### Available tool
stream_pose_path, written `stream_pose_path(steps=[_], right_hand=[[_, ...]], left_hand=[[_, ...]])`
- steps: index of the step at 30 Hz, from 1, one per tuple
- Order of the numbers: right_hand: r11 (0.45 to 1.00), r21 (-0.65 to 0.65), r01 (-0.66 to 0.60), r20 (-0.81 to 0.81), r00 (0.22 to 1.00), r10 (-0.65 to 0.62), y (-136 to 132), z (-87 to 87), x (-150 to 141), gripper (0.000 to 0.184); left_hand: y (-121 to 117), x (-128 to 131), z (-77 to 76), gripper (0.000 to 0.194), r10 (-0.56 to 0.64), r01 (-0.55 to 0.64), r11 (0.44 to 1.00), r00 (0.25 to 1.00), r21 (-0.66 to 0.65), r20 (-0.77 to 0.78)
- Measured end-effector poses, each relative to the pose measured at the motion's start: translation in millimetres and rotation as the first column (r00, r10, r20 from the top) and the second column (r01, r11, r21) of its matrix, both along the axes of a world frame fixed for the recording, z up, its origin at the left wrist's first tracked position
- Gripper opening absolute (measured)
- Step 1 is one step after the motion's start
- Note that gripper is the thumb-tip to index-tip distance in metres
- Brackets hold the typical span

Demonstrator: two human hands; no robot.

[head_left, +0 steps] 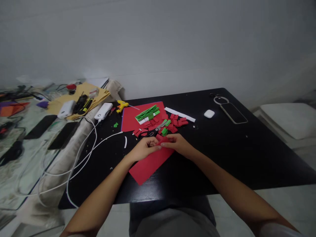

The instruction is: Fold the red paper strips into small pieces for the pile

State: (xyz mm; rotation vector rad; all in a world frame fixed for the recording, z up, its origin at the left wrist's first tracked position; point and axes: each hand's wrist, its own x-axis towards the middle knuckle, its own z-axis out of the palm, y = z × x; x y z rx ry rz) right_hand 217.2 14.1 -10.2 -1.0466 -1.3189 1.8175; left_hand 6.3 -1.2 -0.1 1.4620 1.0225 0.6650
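Note:
A strip of red paper (pixel 151 164) slants over the near part of the black table, its upper end between both hands. My left hand (pixel 146 148) pinches its left edge with the thumb on top. My right hand (pixel 178 144) grips the same end from the right, thumb across the paper. Just beyond the fingers lie scissors (pixel 160 126) with dark handles, partly among small red paper pieces (pixel 175 121) and green paper pieces (pixel 164 131). Folded green strips (pixel 148 113) rest on a red sheet (pixel 129 115) farther back.
A yellow glue gun (pixel 121 106) and a white power bank (pixel 103 111) with white cables (pixel 95 138) lie at the left. A white strip (pixel 179 114), a white earbud case (pixel 209 114) and a phone (pixel 233 113) lie to the right. The table (pixel 222 154) meets a wall behind.

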Motion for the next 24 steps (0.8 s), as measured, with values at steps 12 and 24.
stream_pose_path(steps=[12,24], right_hand=[[0.982,-0.060,0.178,-0.141,0.973,-0.185,1,-2.4,-3,0.039],[0.983,0.055,0.174,-0.187,0.969,-0.161,-7,0.1,-8,0.036]], left_hand=[[5,-6,-2.4,0.031,0.205,-0.187,0.973,0.969,-0.133,0.138],[0,-2,-4.6,0.038,0.286,-0.234,0.938,0.939,-0.255,0.192]])
